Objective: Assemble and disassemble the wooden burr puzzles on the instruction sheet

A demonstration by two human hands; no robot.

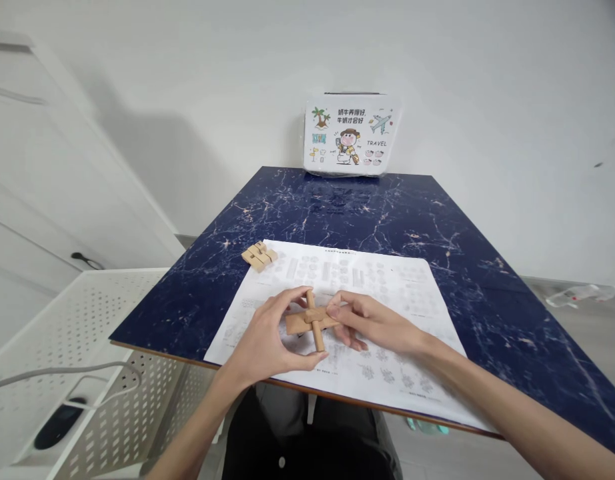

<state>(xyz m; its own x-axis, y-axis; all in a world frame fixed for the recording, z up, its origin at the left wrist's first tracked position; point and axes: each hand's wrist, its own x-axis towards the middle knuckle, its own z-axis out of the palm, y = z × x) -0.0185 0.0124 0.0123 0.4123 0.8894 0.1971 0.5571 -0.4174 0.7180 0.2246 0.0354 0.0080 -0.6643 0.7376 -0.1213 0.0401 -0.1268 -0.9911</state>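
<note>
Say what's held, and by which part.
A wooden cross: left hand grips the rod at both ends; right hand pinches the flat piece at its right end.

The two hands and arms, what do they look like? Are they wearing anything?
The left hand and right hand have slim fingers and no gloves. No rings show, though some fingers are partly hidden. The left forearm and right forearm are slender, with no sleeves, watches or bracelets in sight.
</note>
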